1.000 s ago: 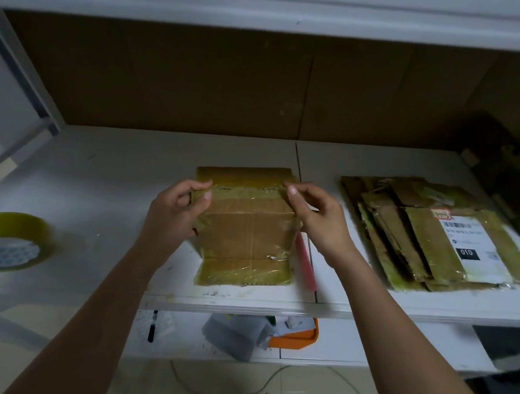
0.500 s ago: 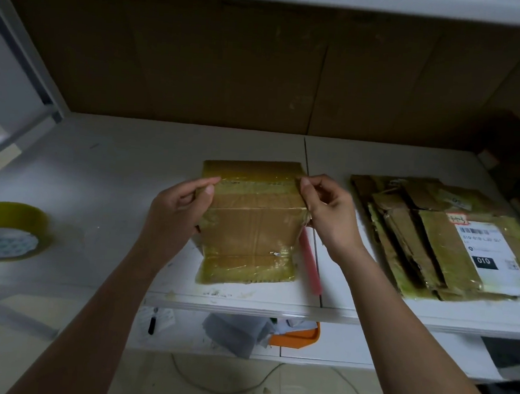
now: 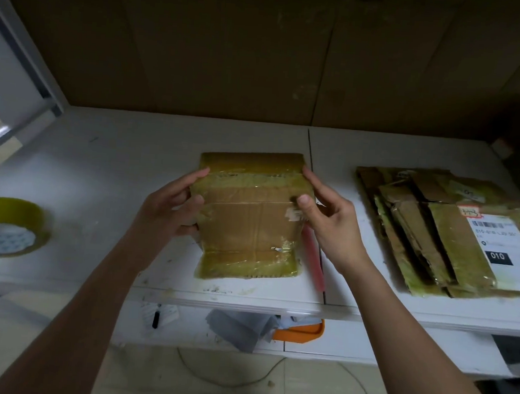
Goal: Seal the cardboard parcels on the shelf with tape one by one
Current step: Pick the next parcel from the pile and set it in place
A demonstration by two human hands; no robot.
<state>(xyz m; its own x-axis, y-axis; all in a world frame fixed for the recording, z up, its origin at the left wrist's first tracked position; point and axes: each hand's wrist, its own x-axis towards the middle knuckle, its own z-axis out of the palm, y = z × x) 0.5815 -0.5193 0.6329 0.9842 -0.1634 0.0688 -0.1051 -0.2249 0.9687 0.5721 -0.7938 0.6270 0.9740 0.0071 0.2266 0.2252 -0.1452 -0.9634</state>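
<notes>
packing room: taped parcels (image 3: 440,234), tape roll (image 3: 7,228), white shelf (image 3: 100,167)

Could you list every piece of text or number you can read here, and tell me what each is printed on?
"010": white on a black box, on the shipping label of the top parcel in the right-hand stack.
Barcode and small print on that label: too blurred to read.
Red handwritten tag above the label: illegible.
Held parcel: no readable text.
</notes>
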